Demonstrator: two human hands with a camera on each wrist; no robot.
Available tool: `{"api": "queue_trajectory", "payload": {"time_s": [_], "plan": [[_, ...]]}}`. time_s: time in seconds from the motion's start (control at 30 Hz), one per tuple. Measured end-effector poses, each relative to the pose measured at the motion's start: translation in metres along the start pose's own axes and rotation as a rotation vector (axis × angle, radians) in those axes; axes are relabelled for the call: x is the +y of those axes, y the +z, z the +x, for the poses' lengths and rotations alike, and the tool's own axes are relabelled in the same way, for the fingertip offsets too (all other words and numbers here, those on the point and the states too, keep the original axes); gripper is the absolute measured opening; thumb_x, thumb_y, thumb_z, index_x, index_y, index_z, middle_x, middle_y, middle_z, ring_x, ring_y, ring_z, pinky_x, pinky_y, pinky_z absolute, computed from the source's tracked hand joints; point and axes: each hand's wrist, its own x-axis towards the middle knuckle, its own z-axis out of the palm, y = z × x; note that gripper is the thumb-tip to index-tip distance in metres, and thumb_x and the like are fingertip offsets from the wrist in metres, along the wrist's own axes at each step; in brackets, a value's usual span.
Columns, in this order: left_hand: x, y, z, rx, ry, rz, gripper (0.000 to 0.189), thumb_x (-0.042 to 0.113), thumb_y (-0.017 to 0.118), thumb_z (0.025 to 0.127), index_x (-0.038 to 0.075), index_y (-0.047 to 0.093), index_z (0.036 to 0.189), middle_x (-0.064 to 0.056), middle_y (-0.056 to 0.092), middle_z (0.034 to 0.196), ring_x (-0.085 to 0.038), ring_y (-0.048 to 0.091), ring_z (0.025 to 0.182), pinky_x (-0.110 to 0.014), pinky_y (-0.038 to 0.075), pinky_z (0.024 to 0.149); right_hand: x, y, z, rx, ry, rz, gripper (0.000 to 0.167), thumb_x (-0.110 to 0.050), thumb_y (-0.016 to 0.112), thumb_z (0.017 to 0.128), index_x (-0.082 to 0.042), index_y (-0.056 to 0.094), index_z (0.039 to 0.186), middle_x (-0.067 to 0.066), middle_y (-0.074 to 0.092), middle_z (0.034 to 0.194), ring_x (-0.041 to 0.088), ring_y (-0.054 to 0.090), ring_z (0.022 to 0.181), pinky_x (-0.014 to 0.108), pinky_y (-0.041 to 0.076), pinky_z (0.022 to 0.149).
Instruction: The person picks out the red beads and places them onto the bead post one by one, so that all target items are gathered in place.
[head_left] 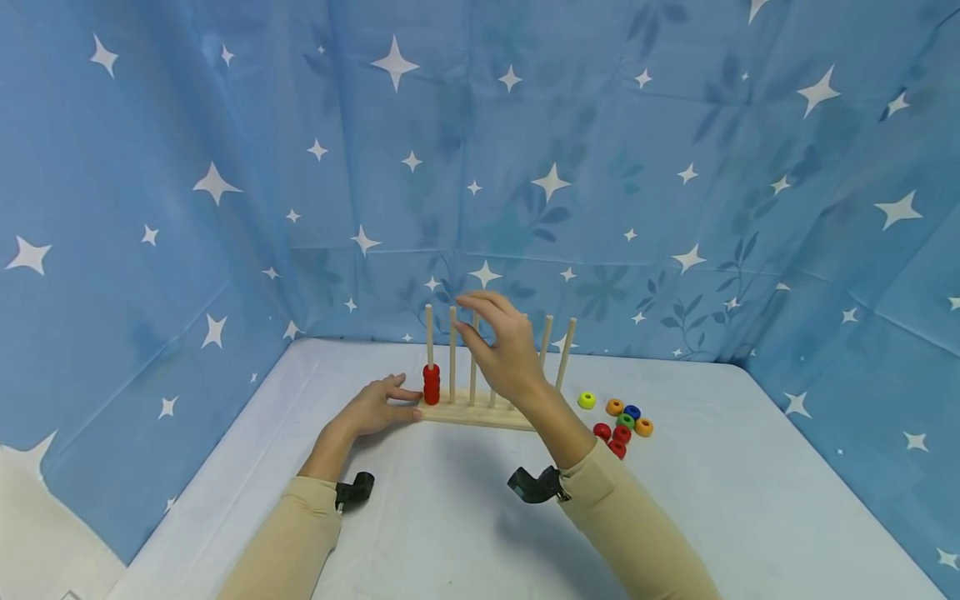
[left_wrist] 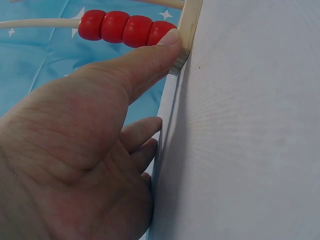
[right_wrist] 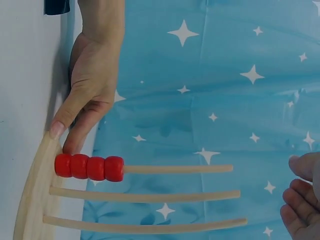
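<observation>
Rack end pinched by left hand, best pressed firm to bench; then red beads on leftmost peg; then empty right hand near peg tips, best steered clear of them; loose beads farther right.

This looks like a screened-off tabletop station set up for recording: blue curtains printed with white stars and darker leaf sprigs hang behind a white table and along both its sides, closing it in like a booth. The black cameras worn at the cuffs of both tan sleeves point to filming, and the creases in the fabric suggest a hung backdrop. Whether a home, an office or a lab lies beyond cannot be told, since the curtains fill nearly the whole background, save a pale patch at the lower left, too plain to identify
</observation>
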Motion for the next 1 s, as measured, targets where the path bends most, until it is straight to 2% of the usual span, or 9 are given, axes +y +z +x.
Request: {"api": "queue_trajectory", "payload": {"time_s": [0.43,0.67,0.8,1.0], "plan": [[-0.002,0.002,0.001,0.004,0.007,-0.011,0.045,0.033,0.083,0.090,0.014,0.075,0.130,-0.023,0.034,0.166,-0.046,0.018,0.159,-0.070,0.016,0.124,0.001,-0.011,-0.029,0.047,0.059,0.003,0.032,-0.008,0.076,0.095,-0.003,0.073,0.127,0.010,0.072,0.123,0.026,0.068,0.118,0.044,0.057,0.099],[-0.003,0.001,0.000,0.009,0.011,-0.010,0.046,0.034,0.083,0.090,0.013,0.075,0.130,-0.024,0.035,0.166,-0.047,0.019,0.158,-0.070,0.017,0.124,0.010,-0.013,-0.043,0.063,0.101,0.015,0.033,-0.006,0.077,0.094,-0.002,0.073,0.126,0.012,0.071,0.124,0.031,0.066,0.124,0.049,0.053,0.107],[-0.002,0.001,0.000,0.006,0.009,-0.008,0.047,0.034,0.083,0.090,0.013,0.075,0.130,-0.024,0.035,0.166,-0.047,0.018,0.158,-0.071,0.017,0.123,0.014,-0.017,-0.047,0.060,0.129,0.027,0.033,-0.007,0.076,0.095,-0.003,0.072,0.127,0.013,0.070,0.126,0.030,0.066,0.125,0.049,0.054,0.105],[-0.001,0.000,-0.002,0.007,0.014,-0.016,0.045,0.032,0.082,0.090,0.012,0.075,0.130,-0.024,0.035,0.166,-0.047,0.018,0.158,-0.070,0.017,0.124,0.016,-0.027,-0.047,0.086,0.126,0.019,0.035,-0.008,0.076,0.095,-0.004,0.072,0.129,0.012,0.072,0.125,0.029,0.067,0.119,0.048,0.055,0.101]]}}
